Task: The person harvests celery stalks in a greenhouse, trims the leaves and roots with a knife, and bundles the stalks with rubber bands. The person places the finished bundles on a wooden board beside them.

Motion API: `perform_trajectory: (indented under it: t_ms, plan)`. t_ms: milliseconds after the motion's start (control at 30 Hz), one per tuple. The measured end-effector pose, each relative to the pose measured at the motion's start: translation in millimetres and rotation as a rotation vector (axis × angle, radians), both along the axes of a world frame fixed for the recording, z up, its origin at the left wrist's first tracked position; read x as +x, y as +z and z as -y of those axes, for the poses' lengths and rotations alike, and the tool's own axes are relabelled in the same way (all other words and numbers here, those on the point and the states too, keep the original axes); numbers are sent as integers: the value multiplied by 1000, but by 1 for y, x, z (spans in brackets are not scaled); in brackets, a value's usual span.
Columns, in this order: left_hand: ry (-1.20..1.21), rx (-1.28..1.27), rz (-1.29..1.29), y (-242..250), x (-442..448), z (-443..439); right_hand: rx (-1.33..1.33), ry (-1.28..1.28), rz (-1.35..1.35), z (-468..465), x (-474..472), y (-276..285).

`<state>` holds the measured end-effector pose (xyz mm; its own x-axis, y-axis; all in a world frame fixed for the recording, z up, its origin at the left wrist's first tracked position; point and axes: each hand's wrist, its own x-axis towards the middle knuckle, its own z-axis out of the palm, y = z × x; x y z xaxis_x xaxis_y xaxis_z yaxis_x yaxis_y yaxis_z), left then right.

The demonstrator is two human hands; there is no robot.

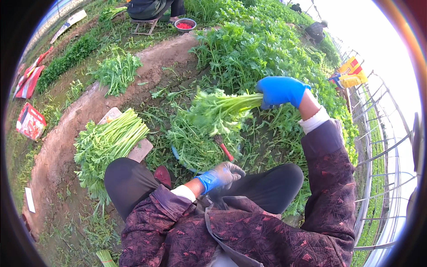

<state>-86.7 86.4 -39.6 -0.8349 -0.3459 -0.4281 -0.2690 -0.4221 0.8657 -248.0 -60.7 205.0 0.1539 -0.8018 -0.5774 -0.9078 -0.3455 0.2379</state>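
Note:
My right hand (278,91), in a blue glove, grips the stem ends of a bunch of leafy greens (223,110), whose leaves point left and look blurred. In a blue and grey glove, my left hand (225,175) is near my lap with its fingers curled; whether it holds anything cannot be told. Between my knees, a small tool with a red handle (227,152) lies by loose leaves (193,150) within a partly hidden blue rim (175,153). A pile of cut leafy stems (116,133) rests on a flat board (140,150) beside my knee at the left.
Uncut greens (247,50) grow ahead. A seated person (150,8) is near a metal bowl of red items (185,25). A red box (31,121) and a small leafy heap (118,73) are left. Metal greenhouse framing (383,153) runs along the right; a banded bundle (106,258) lies lower left.

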Motion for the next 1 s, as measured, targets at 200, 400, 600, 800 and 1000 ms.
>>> perform_trajectory:
  t_ms: [200,400,600,800,1000]
  plan:
    - [32,-155,-415,71,18,0,-12,34,71,-8,3,-8]
    - [725,-652,-680,142,65,45,-27,232,52,-40,40,5]
    - [396,-870,-252,141,69,87,-93,523,114,-59,93,-5]
    - [592,-399,-137,111,65,70,-211,557,174,-53,104,19]
    - [562,-277,-446,104,83,59,-137,398,1068,-11,53,36]
